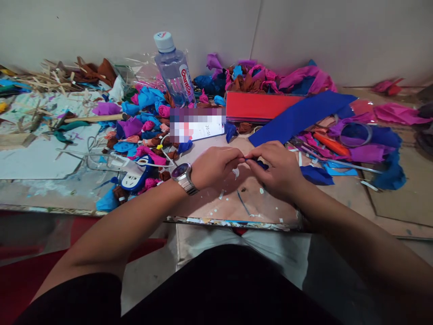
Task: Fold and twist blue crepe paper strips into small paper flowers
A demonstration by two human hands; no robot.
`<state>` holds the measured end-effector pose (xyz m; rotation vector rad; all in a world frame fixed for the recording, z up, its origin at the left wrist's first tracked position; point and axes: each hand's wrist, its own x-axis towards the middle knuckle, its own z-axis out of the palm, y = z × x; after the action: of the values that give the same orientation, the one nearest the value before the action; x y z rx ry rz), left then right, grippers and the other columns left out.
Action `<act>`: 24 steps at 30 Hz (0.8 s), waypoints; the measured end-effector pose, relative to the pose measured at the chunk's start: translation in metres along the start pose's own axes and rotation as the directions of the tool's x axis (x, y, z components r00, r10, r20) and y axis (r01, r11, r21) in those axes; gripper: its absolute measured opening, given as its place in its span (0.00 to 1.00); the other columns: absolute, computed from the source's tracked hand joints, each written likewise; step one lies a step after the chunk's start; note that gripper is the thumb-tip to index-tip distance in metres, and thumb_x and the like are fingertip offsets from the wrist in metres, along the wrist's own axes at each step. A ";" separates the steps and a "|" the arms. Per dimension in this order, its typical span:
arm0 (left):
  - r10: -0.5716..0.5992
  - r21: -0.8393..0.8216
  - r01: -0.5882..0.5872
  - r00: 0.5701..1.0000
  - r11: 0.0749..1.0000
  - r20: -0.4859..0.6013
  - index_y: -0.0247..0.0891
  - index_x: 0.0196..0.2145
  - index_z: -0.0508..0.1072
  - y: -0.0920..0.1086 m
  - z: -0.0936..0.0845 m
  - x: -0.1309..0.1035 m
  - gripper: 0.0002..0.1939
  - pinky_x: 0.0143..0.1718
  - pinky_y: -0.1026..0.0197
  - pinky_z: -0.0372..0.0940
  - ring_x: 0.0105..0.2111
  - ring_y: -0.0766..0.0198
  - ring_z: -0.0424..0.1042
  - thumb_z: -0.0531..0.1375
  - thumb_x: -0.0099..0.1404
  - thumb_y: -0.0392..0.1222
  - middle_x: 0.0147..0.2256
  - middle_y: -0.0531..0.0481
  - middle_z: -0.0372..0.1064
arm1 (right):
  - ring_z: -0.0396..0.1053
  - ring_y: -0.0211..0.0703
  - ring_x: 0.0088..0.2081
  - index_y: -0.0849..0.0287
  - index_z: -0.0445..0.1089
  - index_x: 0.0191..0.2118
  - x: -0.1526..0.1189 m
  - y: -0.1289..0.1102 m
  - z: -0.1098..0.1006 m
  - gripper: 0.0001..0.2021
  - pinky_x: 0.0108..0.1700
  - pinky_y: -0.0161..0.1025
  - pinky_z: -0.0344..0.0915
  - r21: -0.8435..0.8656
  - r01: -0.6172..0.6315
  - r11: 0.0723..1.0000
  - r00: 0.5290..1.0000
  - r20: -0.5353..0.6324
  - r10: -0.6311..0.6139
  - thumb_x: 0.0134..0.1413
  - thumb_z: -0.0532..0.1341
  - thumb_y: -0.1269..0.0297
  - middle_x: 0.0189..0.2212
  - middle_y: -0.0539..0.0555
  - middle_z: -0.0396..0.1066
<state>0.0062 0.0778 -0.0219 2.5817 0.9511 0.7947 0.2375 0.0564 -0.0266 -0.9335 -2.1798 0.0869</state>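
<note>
My left hand (pixel 219 166), with a silver watch (pixel 184 177) on its wrist, meets my right hand (pixel 275 169) above the worktable (pixel 233 203). The fingertips of both hands are pinched together. A small dark blue piece (pixel 261 165) shows between the fingers of my right hand. What my left fingertips hold is too small to make out. Just beyond my hands lie a lit phone (pixel 206 128) and a long blue strip (pixel 301 118), which partly covers a stack of red sheets (pixel 257 105).
A water bottle (pixel 174 74) stands behind the phone. Left are crumpled coloured pieces (pixel 128 127), a power strip (pixel 135 176) with cables, and green-handled pliers (pixel 71 131). On the right lie an orange-handled tool (pixel 331 143), a tape ring (pixel 355 134) and cardboard (pixel 402 194).
</note>
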 end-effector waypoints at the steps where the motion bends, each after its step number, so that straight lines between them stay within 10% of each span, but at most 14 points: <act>1: 0.038 0.060 -0.037 0.999 0.997 -0.015 0.37 0.41 0.79 -0.001 0.001 0.000 0.15 0.32 0.63 0.61 0.33 0.64 0.77 0.55 0.80 0.44 0.35 0.47 0.80 | 0.78 0.48 0.40 0.53 0.75 0.42 0.000 0.000 0.000 0.01 0.49 0.48 0.68 0.015 -0.034 0.999 0.999 0.005 0.034 0.67 0.65 0.66 0.37 0.52 0.82; 11: 0.263 0.272 -0.251 0.965 0.929 -0.011 0.37 0.45 0.77 0.000 -0.001 -0.004 0.11 0.31 0.61 0.61 0.32 0.63 0.75 0.54 0.78 0.37 0.34 0.48 0.77 | 0.77 0.45 0.35 0.54 0.76 0.37 0.003 -0.002 -0.001 0.02 0.40 0.41 0.67 0.175 -0.218 0.960 0.974 0.101 0.203 0.60 0.65 0.69 0.33 0.50 0.81; 16: -0.051 -0.240 0.060 0.998 0.969 0.044 0.36 0.39 0.78 0.007 -0.002 0.000 0.21 0.37 0.62 0.65 0.33 0.64 0.76 0.52 0.81 0.50 0.33 0.47 0.79 | 0.76 0.45 0.35 0.54 0.75 0.37 0.003 -0.002 -0.002 0.02 0.42 0.42 0.67 0.137 -0.124 0.983 0.992 0.051 0.118 0.61 0.65 0.68 0.32 0.50 0.79; 20: -0.167 -0.685 0.362 0.927 0.632 0.336 0.33 0.35 0.76 0.006 -0.002 0.003 0.30 0.35 0.64 0.69 0.30 0.67 0.74 0.51 0.79 0.62 0.31 0.45 0.77 | 0.75 0.47 0.37 0.54 0.74 0.39 0.002 -0.002 -0.002 0.02 0.47 0.47 0.67 0.042 0.005 0.999 1.000 0.017 -0.006 0.65 0.63 0.66 0.32 0.52 0.79; 24: -0.176 -0.743 0.472 0.878 0.474 0.445 0.33 0.36 0.75 0.004 0.001 0.004 0.27 0.33 0.64 0.69 0.28 0.68 0.74 0.59 0.74 0.64 0.31 0.46 0.77 | 0.76 0.49 0.39 0.54 0.75 0.39 0.002 -0.003 -0.004 0.04 0.52 0.50 0.67 -0.021 0.059 0.998 0.998 0.037 -0.058 0.67 0.62 0.65 0.33 0.53 0.79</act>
<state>0.0120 0.0777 -0.0196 1.5198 0.6750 0.5077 0.2373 0.0542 -0.0212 -0.8861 -2.2441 0.0527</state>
